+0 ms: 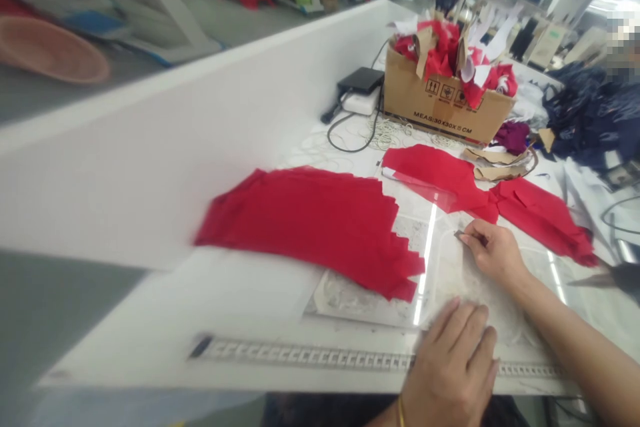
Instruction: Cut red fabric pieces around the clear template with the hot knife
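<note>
My left hand [453,357] lies flat, fingers stretched out, over the near edge of a clear plastic sheet [345,307] and across the tape measure [300,352]. My right hand [493,250] is closed in a pinch above the sheet. A small dark piece [459,235] shows at its fingertips, too small to name. Left of the hands, a fanned stack of red fabric pieces [305,217] rests partly on the sheet. Just beyond my right hand lie a red fabric piece [433,170] and another red piece [540,213].
A cardboard box [445,103] stuffed with red and white scraps stands at the back, beside a black device [360,80] with a cable. A white side panel [210,100] borders the table on the left. Dark blades [595,277] show at the right; dark bagged material [595,113] lies behind.
</note>
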Demonstrator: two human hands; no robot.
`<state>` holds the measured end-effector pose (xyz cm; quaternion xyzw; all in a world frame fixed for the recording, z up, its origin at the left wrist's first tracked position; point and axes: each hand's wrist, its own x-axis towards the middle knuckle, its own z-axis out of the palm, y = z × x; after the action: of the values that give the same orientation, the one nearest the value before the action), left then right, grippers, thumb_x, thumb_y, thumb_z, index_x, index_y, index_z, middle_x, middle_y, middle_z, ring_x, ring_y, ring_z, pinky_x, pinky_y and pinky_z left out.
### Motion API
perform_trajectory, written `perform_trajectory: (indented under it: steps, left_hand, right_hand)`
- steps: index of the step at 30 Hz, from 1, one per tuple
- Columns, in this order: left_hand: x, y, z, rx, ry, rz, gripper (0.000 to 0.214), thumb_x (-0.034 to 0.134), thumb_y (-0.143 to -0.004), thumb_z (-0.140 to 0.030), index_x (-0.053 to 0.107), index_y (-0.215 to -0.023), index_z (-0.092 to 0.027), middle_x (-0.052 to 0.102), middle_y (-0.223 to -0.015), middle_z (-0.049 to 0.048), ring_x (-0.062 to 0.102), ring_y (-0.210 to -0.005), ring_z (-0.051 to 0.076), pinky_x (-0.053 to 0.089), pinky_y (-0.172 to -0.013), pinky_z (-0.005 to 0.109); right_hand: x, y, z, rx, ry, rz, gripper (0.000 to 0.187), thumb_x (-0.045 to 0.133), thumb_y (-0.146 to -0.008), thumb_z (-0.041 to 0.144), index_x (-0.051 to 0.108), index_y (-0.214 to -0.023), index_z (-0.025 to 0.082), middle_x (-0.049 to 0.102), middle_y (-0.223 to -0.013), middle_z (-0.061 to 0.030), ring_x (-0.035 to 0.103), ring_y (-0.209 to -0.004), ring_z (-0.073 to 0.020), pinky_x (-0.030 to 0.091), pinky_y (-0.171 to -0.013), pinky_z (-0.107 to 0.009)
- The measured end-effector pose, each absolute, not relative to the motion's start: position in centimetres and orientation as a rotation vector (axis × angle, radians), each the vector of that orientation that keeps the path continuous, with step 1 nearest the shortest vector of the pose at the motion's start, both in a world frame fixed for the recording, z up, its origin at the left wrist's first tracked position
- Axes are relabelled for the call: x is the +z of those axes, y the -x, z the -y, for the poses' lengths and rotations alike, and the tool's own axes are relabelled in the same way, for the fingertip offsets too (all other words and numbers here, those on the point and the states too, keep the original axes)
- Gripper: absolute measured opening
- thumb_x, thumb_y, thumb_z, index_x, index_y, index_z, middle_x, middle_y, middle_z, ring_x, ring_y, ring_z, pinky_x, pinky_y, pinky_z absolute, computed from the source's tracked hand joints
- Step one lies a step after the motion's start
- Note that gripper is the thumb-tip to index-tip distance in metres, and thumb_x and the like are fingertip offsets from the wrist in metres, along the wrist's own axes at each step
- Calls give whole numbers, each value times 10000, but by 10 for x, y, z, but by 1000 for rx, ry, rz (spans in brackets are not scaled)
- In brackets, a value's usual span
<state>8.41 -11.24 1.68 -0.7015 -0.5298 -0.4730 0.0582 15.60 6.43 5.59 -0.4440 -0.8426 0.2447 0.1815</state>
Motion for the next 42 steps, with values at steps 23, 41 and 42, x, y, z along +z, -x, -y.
perform_trajectory:
  steps: [23,41,42]
  left_hand:
    - [16,-84,113,-1428,2123,1601,265,458,-982,-164,693,-1069,-79,699,-1158,152,634,-1137,256,555,-1037,426]
    - [15,-84,113,-1410,2128,1600,243,489,-967,-168,684,-1082,-79,700,-1160,156,634,-1140,248,537,-1063,420]
    - [15,-84,113,-1412,2126,1599,245,483,-968,-166,685,-1075,-79,701,-1154,155,636,-1134,246,539,-1060,417]
  right_hand:
    - [59,-149,-65,620,1253,2403,175,549,-768,310,503,-622,225,524,-524,16,449,-506,-147,344,-550,-270]
    - [61,-150,-67,672,1268,2406,221,571,-779,325,498,-599,222,517,-519,20,436,-501,-142,344,-541,-274]
    - [61,-150,-67,668,1268,2403,216,567,-776,319,495,-597,222,519,-522,18,435,-502,-142,341,-541,-274]
